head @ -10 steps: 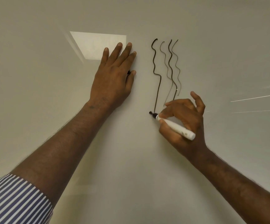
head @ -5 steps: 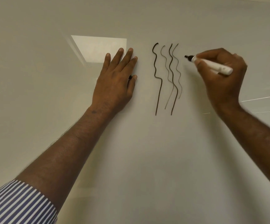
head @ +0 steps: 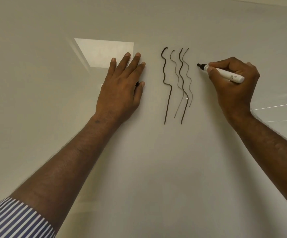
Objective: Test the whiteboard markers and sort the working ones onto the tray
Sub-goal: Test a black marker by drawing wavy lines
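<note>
The whiteboard (head: 139,169) fills the view, with four wavy dark lines (head: 175,83) near its upper middle. The left hand (head: 120,90) lies flat against it, fingers straight, something small and dark tucked under the thumb. The right hand (head: 233,83) pinches a white marker (head: 223,73), its black tip just right of the lines.

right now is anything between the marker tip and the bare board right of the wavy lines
Nothing visible. The marker, held in the right hand, has its tip beside bare whiteboard, right of the four wavy lines. The left hand lies flat, left of them.
</note>
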The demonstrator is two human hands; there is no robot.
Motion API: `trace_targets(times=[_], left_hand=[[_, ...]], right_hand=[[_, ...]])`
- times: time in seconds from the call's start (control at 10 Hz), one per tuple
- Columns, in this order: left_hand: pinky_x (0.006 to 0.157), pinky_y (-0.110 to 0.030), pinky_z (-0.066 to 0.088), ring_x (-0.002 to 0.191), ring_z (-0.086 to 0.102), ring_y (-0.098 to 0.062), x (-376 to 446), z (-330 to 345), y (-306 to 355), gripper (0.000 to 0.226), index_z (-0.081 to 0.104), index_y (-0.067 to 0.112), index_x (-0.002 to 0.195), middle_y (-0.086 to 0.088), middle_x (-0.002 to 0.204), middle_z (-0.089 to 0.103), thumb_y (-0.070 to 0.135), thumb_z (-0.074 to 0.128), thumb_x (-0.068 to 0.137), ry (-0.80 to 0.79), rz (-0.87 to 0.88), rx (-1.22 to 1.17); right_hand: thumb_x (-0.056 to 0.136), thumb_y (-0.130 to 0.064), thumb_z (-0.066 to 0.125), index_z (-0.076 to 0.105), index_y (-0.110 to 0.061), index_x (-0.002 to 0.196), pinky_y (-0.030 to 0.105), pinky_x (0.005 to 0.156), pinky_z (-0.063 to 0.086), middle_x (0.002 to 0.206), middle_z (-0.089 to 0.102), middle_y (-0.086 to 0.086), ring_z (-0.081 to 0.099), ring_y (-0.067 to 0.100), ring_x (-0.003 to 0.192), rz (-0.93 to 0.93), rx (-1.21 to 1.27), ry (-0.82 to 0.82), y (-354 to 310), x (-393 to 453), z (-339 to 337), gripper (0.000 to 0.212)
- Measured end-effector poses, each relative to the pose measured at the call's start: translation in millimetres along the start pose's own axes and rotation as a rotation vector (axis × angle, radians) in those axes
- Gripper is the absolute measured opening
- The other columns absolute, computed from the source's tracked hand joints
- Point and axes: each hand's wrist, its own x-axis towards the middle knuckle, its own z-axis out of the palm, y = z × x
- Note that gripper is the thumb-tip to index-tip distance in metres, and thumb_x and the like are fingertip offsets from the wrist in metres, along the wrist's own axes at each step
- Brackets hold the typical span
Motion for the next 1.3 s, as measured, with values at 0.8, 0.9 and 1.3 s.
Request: trace_targets(times=[0.8, 0.9, 1.3], left_hand=[[0.126, -0.05, 0.012, 0.154, 0.018, -0.025, -6.2, -1.0, -0.3, 0.051, 0.038, 0.012, 0.153, -0.007, 0.164, 0.028, 0.029, 0.037, 0.105, 0.004, 0.011, -0.017], [0.126, -0.05, 0.012, 0.154, 0.019, -0.025, -7.3, -1.0, 0.0, 0.051, 0.039, 0.012, 0.153, -0.007, 0.164, 0.028, 0.029, 0.037, 0.105, 0.005, 0.016, -0.015], [0.126, -0.048, 0.013, 0.153, 0.023, -0.024, -21.3, -4.9, 3.3, 0.051, 0.04, 0.011, 0.152, -0.007, 0.162, 0.032, 0.033, 0.036, 0.106, 0.011, -0.002, -0.061]], right_hand=[[0.081, -0.017, 0.065, 0.065, -0.01, 0.075, 0.062, 0.106, 0.033, 0.082, 0.068, -0.001, 0.061, 0.004, 0.083, 0.102, 0.035, -0.051, 5.4, -86.0, -33.8, 0.01], [0.081, -0.015, 0.063, 0.062, -0.015, 0.077, 0.055, 0.117, 0.026, 0.082, 0.065, -0.009, 0.062, 0.0, 0.091, 0.047, 0.013, -0.112, 0.6, -104.5, -39.4, 0.004], [0.081, -0.017, 0.062, 0.064, -0.013, 0.076, 0.055, 0.116, 0.027, 0.084, 0.066, -0.015, 0.064, -0.001, 0.09, 0.091, 0.013, -0.277, -7.4, -136.5, -65.9, 0.007]])
